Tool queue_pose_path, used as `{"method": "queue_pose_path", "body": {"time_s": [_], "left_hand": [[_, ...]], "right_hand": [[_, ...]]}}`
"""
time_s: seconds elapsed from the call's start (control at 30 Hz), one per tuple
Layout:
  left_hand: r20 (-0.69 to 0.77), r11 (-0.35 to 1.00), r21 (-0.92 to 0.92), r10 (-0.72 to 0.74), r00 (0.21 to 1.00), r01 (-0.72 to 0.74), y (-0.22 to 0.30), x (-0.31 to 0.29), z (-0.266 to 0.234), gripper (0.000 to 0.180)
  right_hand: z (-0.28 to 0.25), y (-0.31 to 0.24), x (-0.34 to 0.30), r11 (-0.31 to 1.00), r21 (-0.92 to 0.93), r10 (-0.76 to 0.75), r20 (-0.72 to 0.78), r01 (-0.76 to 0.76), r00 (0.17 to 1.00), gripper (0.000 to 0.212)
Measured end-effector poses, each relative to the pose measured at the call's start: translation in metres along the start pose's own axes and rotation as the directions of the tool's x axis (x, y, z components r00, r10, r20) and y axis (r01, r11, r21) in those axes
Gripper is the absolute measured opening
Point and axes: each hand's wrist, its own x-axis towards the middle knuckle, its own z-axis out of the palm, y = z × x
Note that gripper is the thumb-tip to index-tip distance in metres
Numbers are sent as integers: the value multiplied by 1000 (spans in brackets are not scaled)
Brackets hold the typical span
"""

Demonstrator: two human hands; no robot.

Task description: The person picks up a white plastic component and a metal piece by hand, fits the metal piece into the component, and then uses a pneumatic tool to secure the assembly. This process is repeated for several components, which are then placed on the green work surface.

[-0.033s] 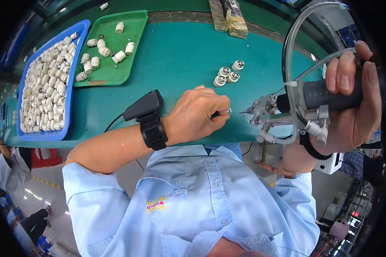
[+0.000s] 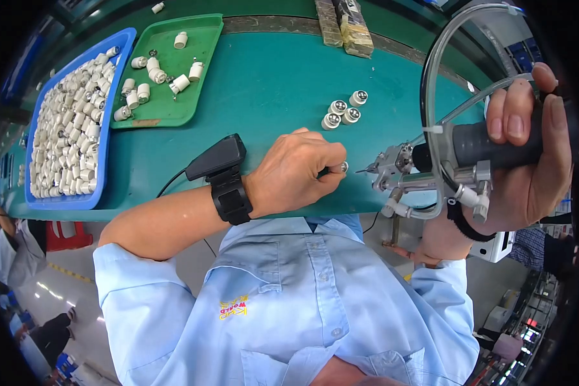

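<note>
My left hand (image 2: 299, 166) is closed in a pinch near the front of the green table. Between its fingers is a small white cylindrical part (image 2: 344, 167), mostly hidden, with its metal end facing right. My right hand (image 2: 531, 138) wraps round the black body of a powered screwdriver (image 2: 482, 143) with clear hoses and a metal nose. Its thin tip (image 2: 361, 171) points left at the part, with a small gap between them. Beyond my left hand, several white cylindrical parts with metal ends (image 2: 338, 107) stand grouped on the table.
At the left, a blue tray (image 2: 64, 204) is heaped with white parts. A green tray (image 2: 164, 116) beside it holds several scattered ones. Two wrapped bars (image 2: 357, 38) lie at the far edge. A black device (image 2: 217, 156) with a cable is strapped on my left wrist.
The screwdriver has shifted very slightly left, bringing its tip a little closer to the held part. My left hand keeps its pinch.
</note>
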Motion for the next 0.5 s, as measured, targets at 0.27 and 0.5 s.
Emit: {"method": "queue_pose_path", "body": {"time_s": [0.27,0.5], "left_hand": [[23,1000,27,-15,1000,15,1,0,-2,20],[51,999,27,-22,998,21,0,-1,-4,19]], "right_hand": [[8,7,0,1000,12,13,24,-13,1000,33],[10,9,2,999,23,24,46,-26,999,32]]}}
